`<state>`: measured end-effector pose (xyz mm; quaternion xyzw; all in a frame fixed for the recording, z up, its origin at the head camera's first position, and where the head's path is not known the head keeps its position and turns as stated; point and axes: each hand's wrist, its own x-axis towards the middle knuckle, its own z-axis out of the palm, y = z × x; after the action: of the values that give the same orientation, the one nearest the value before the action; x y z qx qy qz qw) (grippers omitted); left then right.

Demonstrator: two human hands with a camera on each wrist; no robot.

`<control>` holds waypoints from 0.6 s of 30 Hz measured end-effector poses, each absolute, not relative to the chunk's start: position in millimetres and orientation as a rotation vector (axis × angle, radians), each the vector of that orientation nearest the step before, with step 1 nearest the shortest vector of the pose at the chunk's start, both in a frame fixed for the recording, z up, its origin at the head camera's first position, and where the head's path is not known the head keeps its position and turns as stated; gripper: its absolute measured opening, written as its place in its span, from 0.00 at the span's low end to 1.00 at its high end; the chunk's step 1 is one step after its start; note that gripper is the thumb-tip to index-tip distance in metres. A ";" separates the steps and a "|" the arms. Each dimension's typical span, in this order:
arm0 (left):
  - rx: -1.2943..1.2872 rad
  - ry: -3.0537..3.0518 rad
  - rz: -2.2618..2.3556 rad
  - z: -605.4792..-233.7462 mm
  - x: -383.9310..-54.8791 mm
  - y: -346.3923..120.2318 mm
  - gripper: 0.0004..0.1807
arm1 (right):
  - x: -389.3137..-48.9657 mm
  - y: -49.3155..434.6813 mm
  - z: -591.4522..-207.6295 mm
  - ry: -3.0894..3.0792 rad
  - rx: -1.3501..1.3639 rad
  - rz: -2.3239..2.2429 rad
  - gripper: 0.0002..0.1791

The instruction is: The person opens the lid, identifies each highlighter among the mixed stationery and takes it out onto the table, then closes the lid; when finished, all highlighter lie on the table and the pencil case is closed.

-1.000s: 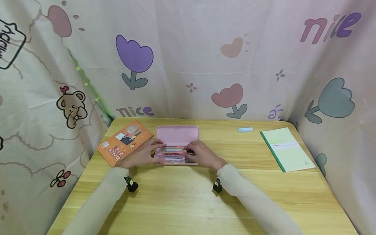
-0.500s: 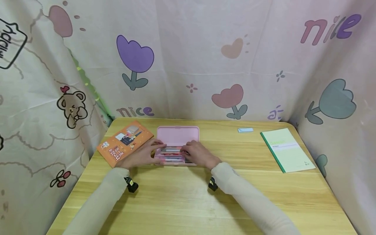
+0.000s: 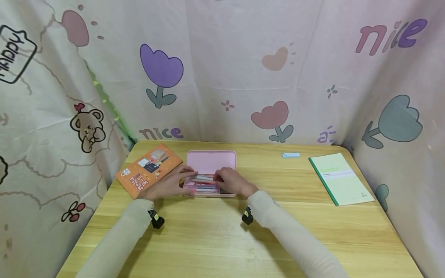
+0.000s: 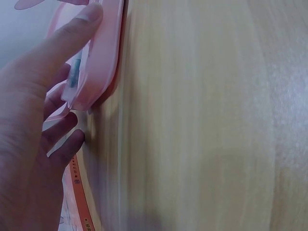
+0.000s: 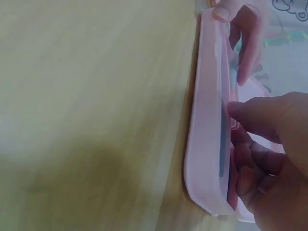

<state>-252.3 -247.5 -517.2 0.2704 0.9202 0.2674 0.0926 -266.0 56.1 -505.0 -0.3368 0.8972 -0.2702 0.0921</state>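
Observation:
An open pink pencil case [image 3: 211, 162] lies at the table's back middle, lid leaning away. Several pens [image 3: 205, 190] lie lengthwise in its tray. My left hand [image 3: 169, 184] holds the case's left end. Its thumb presses the front wall of the pencil case [image 4: 103, 57], with the other fingers on the far side. My right hand [image 3: 232, 181] reaches into the right half. In the right wrist view, the thumb and curled fingers of the right hand [image 5: 281, 159] pinch a pen's end, mostly hidden, just inside the case's rim.
An orange booklet [image 3: 149, 170] lies left of the case, partly under the left forearm and hand. A small light-blue item [image 3: 291, 155] lies at the back right. A pale green notebook [image 3: 342, 179] with a dark green spine sits near the right edge. Printed curtains [image 3: 215, 69] enclose the table.
My right hand has shifted left within the case, over the pens' right ends. Some pens in the upper row lie at a slightly different angle. The left hand keeps its place.

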 end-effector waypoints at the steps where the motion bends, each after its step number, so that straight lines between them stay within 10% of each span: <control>1: 0.804 2.733 0.793 -517.5 -252.4 -247.6 0.51 | -265.6 56.1 -505.3 2.669 -1.002 -0.801 0.08; 18: 0.787 2.735 0.798 -520.5 -251.4 -247.0 0.49 | -273.2 136.2 -492.2 2.752 -0.758 -1.286 0.10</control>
<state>-251.4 -247.0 -520.5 0.2651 0.9213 0.2689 0.0926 -273.2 136.2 -492.2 -0.2422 0.8789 -0.4108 0.0052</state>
